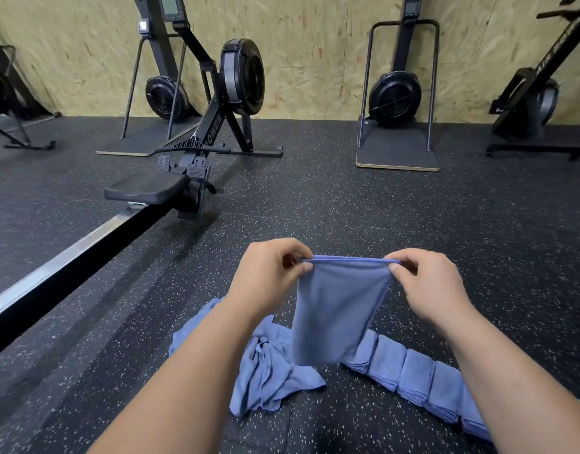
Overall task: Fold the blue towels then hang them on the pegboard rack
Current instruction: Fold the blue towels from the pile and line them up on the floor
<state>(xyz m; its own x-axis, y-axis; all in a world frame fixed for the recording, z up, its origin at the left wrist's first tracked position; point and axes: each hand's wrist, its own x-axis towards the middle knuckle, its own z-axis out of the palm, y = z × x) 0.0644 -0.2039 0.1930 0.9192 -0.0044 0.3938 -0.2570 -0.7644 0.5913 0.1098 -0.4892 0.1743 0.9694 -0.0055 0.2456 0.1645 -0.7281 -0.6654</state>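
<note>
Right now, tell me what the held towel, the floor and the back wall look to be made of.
The towel: soft blue cloth, probably microfibre; matte, hangs limp, stitched hem along the top.
The floor: likely black rubber matting; matte, pale specks, faint seams.
The wall: seemingly strand board; bare tan surface of pressed wood flakes.

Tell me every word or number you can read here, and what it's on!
"OWER": white letters on the rowing machine's front leg; the start may be hidden.
Monitor at top left: too blurred to read.
Slanted frame at far right: white lettering, too blurred to read.
Blue towel: no writing.
</note>
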